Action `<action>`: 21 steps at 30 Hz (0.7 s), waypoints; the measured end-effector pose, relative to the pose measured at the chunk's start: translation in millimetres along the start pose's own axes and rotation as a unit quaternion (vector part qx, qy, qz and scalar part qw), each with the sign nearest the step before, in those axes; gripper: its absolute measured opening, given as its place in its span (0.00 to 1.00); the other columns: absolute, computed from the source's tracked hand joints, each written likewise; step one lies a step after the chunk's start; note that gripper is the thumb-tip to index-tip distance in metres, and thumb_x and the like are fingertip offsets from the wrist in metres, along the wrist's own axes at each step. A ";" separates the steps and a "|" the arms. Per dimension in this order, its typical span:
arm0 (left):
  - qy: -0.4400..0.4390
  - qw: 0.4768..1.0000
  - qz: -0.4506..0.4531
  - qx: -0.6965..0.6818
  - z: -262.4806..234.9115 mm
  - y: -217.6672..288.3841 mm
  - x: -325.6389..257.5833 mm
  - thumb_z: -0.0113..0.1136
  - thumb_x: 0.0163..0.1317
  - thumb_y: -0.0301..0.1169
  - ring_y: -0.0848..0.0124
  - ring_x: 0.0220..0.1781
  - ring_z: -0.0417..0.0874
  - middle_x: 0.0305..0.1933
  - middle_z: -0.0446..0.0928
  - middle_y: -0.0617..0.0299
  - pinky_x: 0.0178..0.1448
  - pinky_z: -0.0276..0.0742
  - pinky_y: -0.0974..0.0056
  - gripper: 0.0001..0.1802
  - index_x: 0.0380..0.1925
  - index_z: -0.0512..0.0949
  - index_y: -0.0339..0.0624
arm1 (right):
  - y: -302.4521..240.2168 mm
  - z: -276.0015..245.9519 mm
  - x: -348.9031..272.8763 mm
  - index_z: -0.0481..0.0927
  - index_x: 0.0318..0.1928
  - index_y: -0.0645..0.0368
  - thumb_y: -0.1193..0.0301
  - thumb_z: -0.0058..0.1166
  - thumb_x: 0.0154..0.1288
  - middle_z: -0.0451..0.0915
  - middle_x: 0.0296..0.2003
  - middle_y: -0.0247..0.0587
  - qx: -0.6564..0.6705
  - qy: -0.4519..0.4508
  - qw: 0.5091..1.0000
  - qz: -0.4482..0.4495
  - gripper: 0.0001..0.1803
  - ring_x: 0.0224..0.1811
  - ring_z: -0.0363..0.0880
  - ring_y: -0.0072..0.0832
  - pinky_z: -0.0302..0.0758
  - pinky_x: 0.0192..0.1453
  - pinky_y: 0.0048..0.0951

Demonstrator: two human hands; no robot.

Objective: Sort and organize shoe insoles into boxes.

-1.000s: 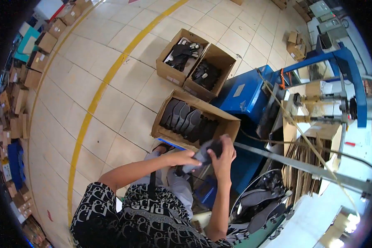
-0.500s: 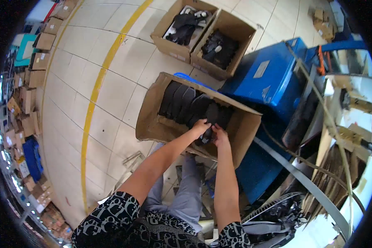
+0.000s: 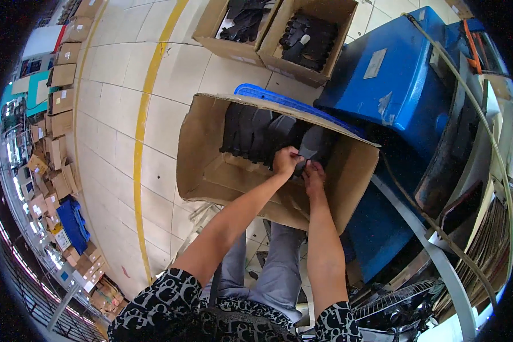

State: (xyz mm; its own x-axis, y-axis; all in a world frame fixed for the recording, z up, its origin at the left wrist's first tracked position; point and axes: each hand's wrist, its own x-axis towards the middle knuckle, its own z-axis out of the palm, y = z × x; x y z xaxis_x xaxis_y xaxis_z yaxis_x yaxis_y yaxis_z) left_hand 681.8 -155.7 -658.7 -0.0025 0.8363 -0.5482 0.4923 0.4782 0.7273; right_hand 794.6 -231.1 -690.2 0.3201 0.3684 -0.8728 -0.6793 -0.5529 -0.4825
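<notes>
In the cardboard box (image 3: 195,165) before me, dark shoe soles (image 3: 251,128) stand packed in a row along the far side. A black shoe sole (image 3: 313,142) rests tilted over the right part of the row, its near end between my hands. On its left edge my left hand (image 3: 287,161) is closed, thumb and fingers pinching it. My right hand (image 3: 314,175) grips the near end from the right with bent fingers. Part of that near end is hidden behind the fingers.
Two more open boxes stand beyond, the right one (image 3: 276,57) holding similar black pieces. A blue plastic crate (image 3: 248,90) edges out behind my box. To the right are a large blue machine (image 3: 393,74) and a slanting metal bar (image 3: 424,233). A yellow line (image 3: 141,131) crosses the tiled floor.
My view has shifted, so the box looks closer. Both hands still hold a sole, which now leans to the right with more of its upper face showing.
</notes>
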 end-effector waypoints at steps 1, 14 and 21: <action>-0.002 1.000 -0.001 0.002 -1.0 0.8 -4.9 0.73 0.46 0.24 0.62 0.34 0.85 0.30 0.83 0.53 0.42 0.79 0.59 0.14 0.35 0.83 0.36 | 2.1 4.1 -2.5 0.74 0.47 0.54 0.68 0.67 0.57 0.78 0.42 0.36 0.002 0.001 1.000 0.002 0.19 0.43 0.77 0.33 0.77 0.48 0.40; -0.097 0.947 -0.240 -0.192 -28.9 -79.3 75.0 0.75 0.46 0.26 0.67 0.33 0.83 0.34 0.83 0.58 0.37 0.79 0.58 0.14 0.34 0.82 0.39 | 59.5 -30.9 113.7 0.73 0.60 0.57 0.65 0.64 0.61 0.77 0.54 0.44 -0.209 0.121 0.962 -0.131 0.28 0.53 0.76 0.38 0.75 0.52 0.38; -0.008 0.986 -0.165 0.003 -102.1 -146.5 118.8 0.77 0.40 0.28 0.65 0.28 0.83 0.31 0.84 0.55 0.32 0.79 0.60 0.16 0.31 0.83 0.39 | 51.8 105.4 55.7 0.80 0.46 0.60 0.68 0.65 0.56 0.82 0.33 0.41 -0.136 0.027 0.989 -0.053 0.18 0.31 0.78 0.31 0.77 0.37 0.35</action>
State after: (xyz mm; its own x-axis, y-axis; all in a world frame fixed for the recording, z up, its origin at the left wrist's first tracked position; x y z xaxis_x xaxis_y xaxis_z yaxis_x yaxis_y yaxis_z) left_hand 520.5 -99.0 -788.2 -0.1500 0.6318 -0.7605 0.4718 0.7217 0.5065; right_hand 707.7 -160.4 -756.0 0.4197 0.3985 -0.8155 -0.4398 -0.6967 -0.5667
